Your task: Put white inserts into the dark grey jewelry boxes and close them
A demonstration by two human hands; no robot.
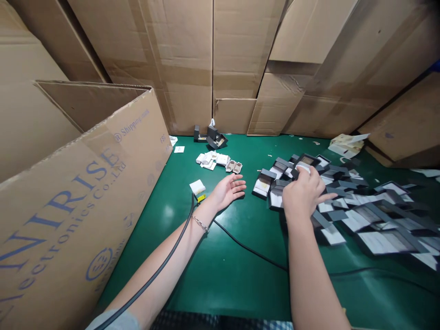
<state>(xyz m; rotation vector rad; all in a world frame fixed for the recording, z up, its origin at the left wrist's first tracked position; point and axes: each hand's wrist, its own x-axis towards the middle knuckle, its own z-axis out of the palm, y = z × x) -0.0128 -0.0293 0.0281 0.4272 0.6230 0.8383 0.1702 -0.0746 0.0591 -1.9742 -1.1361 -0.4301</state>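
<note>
Closest to where I stand, the person's forearms reach out over a green matted tabletop (237, 270), with a thin black cable (247, 245) trailing across it. The left hand (227, 192) lies wide open, fingers spread and holding nothing, a fine silver chain bracelet (200, 223) at its wrist and a small white paper packet (197, 187) just to its left. The right hand (302, 195) is the nearer of the two to a sprawling heap of open dark grey boxes with white inserts (371, 215). It rests on the heap's left edge, fingers curled down and forefinger pointing right, though from here I cannot tell whether it grips anything. The heap's long axis runs rightward from that hand across the tabletop, and a gap separates it from the left hand. Farther off lies a loose cluster of small white card pieces (215, 160), then a few dark boxes (210, 137) against tall brown cardboard sheets (240, 55). A large brown corrugated carton with blue print (85, 197) stands along the left.
</note>
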